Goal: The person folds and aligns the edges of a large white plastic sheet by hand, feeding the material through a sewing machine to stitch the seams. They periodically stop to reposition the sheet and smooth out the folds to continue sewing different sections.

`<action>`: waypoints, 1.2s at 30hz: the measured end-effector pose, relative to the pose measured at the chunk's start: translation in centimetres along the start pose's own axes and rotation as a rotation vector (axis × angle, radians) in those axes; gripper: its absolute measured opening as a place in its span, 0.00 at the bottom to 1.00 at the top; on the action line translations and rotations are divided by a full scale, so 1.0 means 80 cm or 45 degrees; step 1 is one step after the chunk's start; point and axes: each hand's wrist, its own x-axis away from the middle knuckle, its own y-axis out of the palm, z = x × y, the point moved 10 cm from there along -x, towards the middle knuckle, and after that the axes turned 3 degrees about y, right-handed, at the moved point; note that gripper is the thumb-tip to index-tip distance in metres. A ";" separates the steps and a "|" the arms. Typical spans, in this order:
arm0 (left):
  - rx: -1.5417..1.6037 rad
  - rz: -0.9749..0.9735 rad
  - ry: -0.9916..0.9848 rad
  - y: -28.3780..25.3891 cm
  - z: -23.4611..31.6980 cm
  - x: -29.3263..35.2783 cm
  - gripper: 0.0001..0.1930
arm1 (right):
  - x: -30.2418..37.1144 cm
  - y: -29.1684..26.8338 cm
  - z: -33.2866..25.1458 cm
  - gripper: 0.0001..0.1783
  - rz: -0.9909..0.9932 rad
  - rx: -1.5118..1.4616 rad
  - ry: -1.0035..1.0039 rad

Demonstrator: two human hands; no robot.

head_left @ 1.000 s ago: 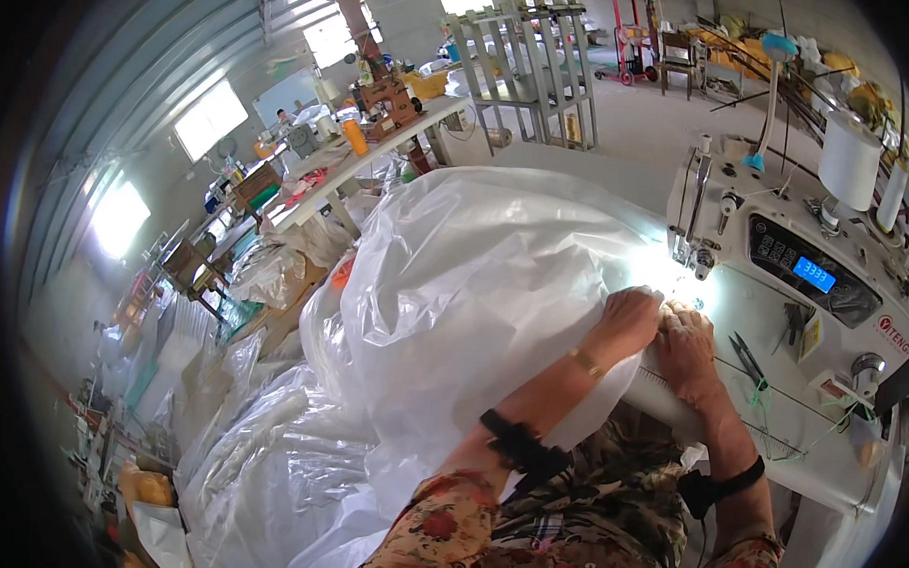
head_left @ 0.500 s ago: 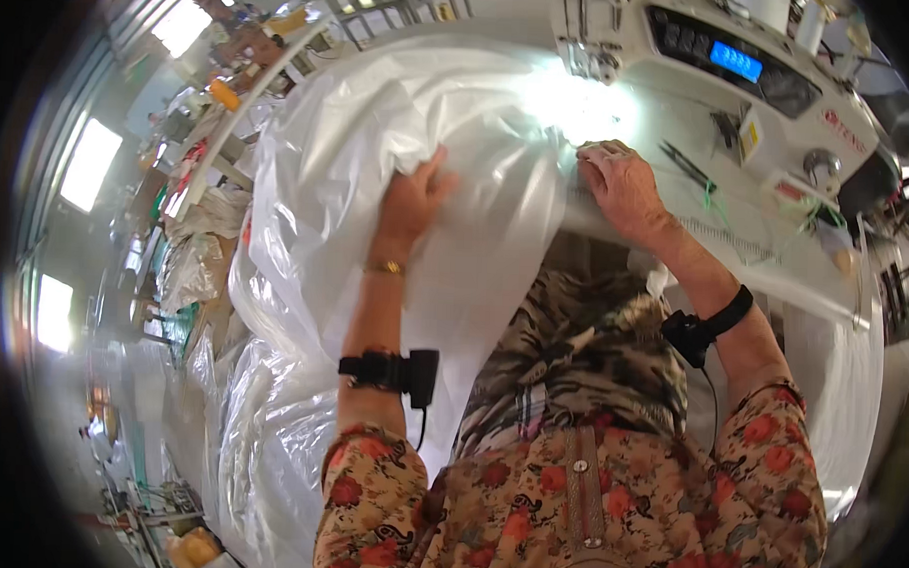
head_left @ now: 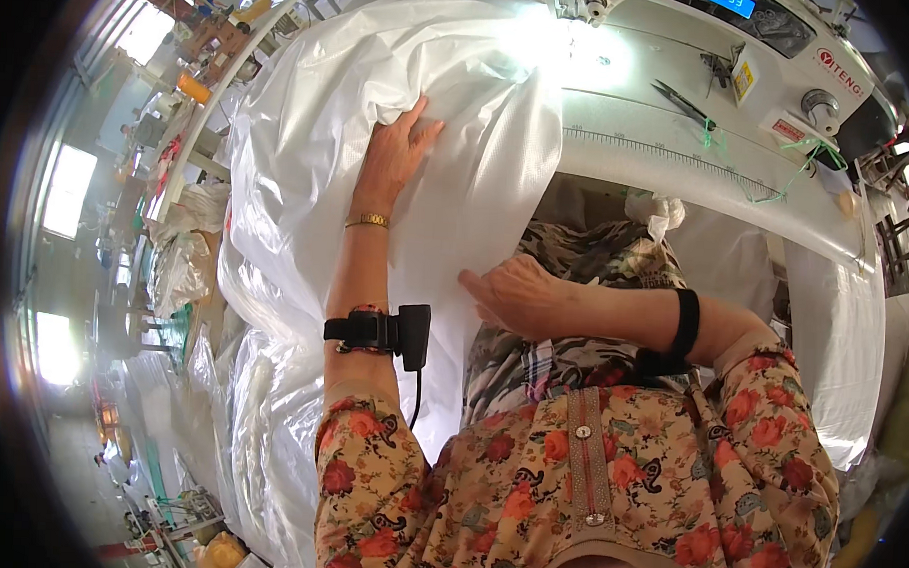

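A large, glossy white plastic sheet (head_left: 448,194) spreads in folds from the sewing machine down over my lap. On its upper middle rests my left hand (head_left: 394,157), open, with the thumb and a finger stretched apart; a fold hides some of the other fingertips. At the sheet's right edge, above my lap, my right hand (head_left: 516,294) is closed with bent fingers against the plastic. The fingertips are partly hidden. The sewing machine (head_left: 728,48), white with a lit display, stands beyond, and its bright lamp glares over the sheet's far end.
Thread snips (head_left: 684,104) lie on the machine bed (head_left: 640,120), near green thread (head_left: 715,143). A ruler scale (head_left: 669,151) runs along the bed's front. More crumpled white plastic (head_left: 280,418) hangs at the lower left. Cluttered shelving (head_left: 196,85) stands at the far left.
My right hand has come from beside the machine's lamp down toward my lap, to the sheet's edge. My left hand has shifted slightly up and left. The view has tilted lower.
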 end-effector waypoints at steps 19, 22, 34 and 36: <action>-0.092 0.107 0.105 0.000 0.002 -0.004 0.28 | -0.031 0.027 0.057 0.14 0.050 -0.183 0.319; -0.074 0.097 0.138 0.005 0.015 -0.007 0.28 | -0.048 0.027 0.072 0.14 0.092 -0.229 0.338; 0.226 -0.045 -0.049 -0.004 0.011 0.007 0.30 | 0.225 -0.254 0.083 0.06 0.915 -0.789 0.204; 0.200 0.014 0.055 -0.006 -0.006 0.010 0.29 | 0.273 -0.172 0.139 0.09 0.448 -0.591 0.772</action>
